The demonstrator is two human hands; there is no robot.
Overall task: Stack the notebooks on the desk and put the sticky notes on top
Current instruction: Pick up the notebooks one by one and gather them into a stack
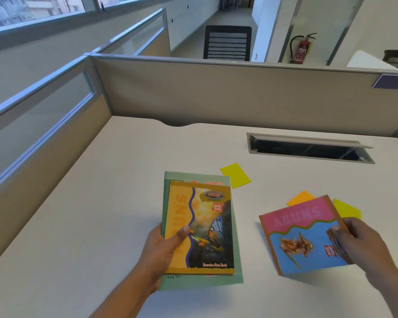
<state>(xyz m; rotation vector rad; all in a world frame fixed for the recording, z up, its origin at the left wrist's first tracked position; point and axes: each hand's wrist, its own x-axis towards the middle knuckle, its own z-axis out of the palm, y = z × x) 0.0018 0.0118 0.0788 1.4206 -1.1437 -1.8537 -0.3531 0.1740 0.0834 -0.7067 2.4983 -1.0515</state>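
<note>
A yellow butterfly notebook (207,228) lies on top of a larger green notebook (237,277) near the middle of the desk. My left hand (163,246) grips their left edge, thumb on the yellow cover. A pink and blue notebook (303,235) is tilted up off the desk at the right, held by my right hand (363,244) at its right edge. A yellow sticky note (235,175) lies just beyond the stack. An orange sticky note (300,198) and another yellow sticky note (347,210) lie behind the pink notebook, partly hidden.
The white desk (101,214) is bounded by beige partition panels (216,92) at the back and left. An open cable slot (308,149) sits at the back right. A black chair (226,42) and a fire extinguisher (302,50) stand beyond the partition.
</note>
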